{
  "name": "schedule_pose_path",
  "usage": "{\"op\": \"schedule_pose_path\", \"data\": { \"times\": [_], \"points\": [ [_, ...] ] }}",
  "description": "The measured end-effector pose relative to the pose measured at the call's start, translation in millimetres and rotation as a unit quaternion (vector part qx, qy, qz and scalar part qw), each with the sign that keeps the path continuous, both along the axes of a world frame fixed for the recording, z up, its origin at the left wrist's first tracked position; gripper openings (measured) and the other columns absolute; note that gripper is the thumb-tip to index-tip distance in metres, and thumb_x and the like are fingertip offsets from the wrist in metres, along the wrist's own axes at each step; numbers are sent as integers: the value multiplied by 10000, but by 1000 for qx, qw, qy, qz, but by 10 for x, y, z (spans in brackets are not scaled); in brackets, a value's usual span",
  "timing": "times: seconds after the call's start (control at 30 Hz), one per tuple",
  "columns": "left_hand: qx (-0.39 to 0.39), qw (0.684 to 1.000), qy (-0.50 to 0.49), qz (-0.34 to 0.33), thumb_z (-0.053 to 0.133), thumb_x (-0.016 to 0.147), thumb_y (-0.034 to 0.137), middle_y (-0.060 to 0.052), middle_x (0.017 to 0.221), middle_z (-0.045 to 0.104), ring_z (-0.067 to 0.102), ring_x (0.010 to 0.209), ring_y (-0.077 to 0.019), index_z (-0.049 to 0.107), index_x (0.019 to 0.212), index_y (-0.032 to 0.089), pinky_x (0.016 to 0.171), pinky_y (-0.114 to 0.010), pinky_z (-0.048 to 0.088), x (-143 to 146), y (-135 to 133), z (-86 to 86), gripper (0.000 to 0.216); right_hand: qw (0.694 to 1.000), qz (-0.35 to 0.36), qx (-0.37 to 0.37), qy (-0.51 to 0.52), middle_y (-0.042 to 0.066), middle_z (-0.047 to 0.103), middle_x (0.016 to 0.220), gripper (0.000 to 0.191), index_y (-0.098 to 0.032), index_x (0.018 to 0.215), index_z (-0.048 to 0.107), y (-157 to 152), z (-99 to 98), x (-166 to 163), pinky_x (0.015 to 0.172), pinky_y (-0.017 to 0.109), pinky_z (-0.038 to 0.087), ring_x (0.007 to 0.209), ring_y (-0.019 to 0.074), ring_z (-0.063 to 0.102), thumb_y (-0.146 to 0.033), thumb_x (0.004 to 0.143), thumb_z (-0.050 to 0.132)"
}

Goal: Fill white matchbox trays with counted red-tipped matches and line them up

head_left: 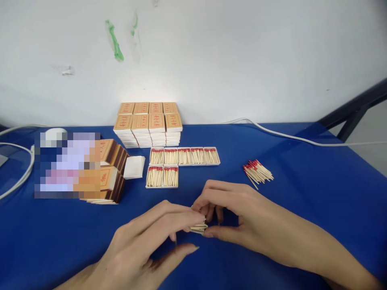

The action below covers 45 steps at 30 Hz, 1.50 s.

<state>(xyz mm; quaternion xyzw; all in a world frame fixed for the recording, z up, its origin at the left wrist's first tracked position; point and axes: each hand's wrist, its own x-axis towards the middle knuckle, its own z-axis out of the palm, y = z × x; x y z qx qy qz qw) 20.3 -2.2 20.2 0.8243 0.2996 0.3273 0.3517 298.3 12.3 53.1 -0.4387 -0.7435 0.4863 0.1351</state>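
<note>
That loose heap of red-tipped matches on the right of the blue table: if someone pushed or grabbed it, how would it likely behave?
The loose matches lie unbound and splayed, so a push would probably scatter them rather than move the heap whole. Thin wooden sticks, they look very light and could snap if pinched hard. On the blue table single ones may roll a little.

Both hands meet low in the frame's centre: left hand (pixel 151 237) palm down, fingers extended rightward; right hand (pixel 238 213) curled, fingertips pinching.

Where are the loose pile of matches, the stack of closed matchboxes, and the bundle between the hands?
loose matches (pixel 258 170), head view, middle of pile
closed matchboxes (pixel 148 129), head view, front of stack
match bundle (pixel 198 228), head view, visible stick ends
</note>
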Motion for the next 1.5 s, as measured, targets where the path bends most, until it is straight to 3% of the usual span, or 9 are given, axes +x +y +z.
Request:
{"op": "schedule_pose_path", "data": {
  "times": [0.1, 0.23, 0.4, 0.63, 0.8, 0.93, 1.3, 1.4, 1.5],
  "points": [
    [-21, 999, 39, -28, 722, 1059, 33, -51, 1351, 704, 758, 992, -129, 658, 1486, 320, 883, -228, 681, -21, 7, 47, 519, 1000, -4, -6, 14, -22, 735, 1198, 89, -302, 1175, 769, 16, -1, -10, 885, 289, 568, 1043, 147, 706, -342, 1099, 793],
    [-33, 998, 45, -29, 715, 1005, 27, -19, 1226, 676, 736, 940, -123, 637, 1423, 327, 840, -227, 667, 4, 19, 68, 521, 1000, -2, -8, 19, -25, 746, 1199, 67, -297, 1128, 767, 17, 3, -17, 938, 295, 564, 1090, 156, 712, -356, 1104, 789],
    [65, 992, 26, 105, 789, 975, 119, 10, 1047, 622, 636, 808, -110, 623, 1214, 266, 710, -219, 596, 49, -15, 46, 326, 1000, -17, -11, 11, -21, 751, 1182, 133, -313, 1178, 773, -4, -41, -29, 924, 297, 562, 1069, 160, 709, -422, 1103, 786],
    [74, 974, 123, 175, 680, 1132, 299, 17, 1017, 636, 578, 635, -82, 628, 1557, 264, 581, -214, 568, 24, -33, -19, 430, 997, -27, -32, 61, -19, 759, 1113, 153, -295, 1167, 795, 41, -70, -74, 822, 271, 571, 897, 130, 708, -401, 1065, 838],
    [63, 984, 53, 158, 668, 1165, 237, 19, 1080, 777, 785, 852, -101, 776, 1270, 292, 768, -183, 653, 18, 23, -15, 160, 997, -31, -38, 63, -20, 750, 1121, 129, -289, 1153, 788, 44, -59, -80, 830, 260, 566, 903, 126, 702, -372, 1067, 837],
    [35, 987, 24, 158, 712, 1144, 213, 45, 1047, 809, 807, 864, -98, 805, 1185, 309, 778, -161, 660, 40, 49, 16, 140, 997, -25, -35, 66, -30, 737, 1108, 112, -290, 1166, 790, 41, -66, -85, 828, 249, 564, 888, 108, 704, -367, 1088, 812],
    [51, 999, 15, -7, 709, 1096, 26, 1, 1290, 776, 772, 1120, -112, 721, 1455, 248, 1053, -191, 625, 30, -32, 4, 422, 996, -37, -39, 68, -66, 734, 1113, 118, -289, 1116, 700, 5, -65, -73, 827, 251, 553, 928, 107, 677, -338, 1092, 804],
    [70, 997, 35, 10, 732, 1091, 60, -23, 1331, 744, 743, 1186, -127, 693, 1463, 234, 1098, -198, 595, 26, -23, -8, 412, 996, -46, -48, 66, -73, 732, 1077, 163, -294, 1149, 670, 5, -68, -78, 808, 251, 547, 914, 111, 667, -326, 1083, 815],
    [79, 991, 92, 48, 728, 1107, 143, -65, 1489, 667, 648, 1410, -182, 624, 1549, 251, 1222, -267, 547, 26, 8, -16, 466, 995, -45, -55, 71, -81, 724, 1038, 228, -296, 1208, 654, 6, -80, -82, 802, 254, 547, 876, 106, 660, -345, 1073, 831]
  ]
}}
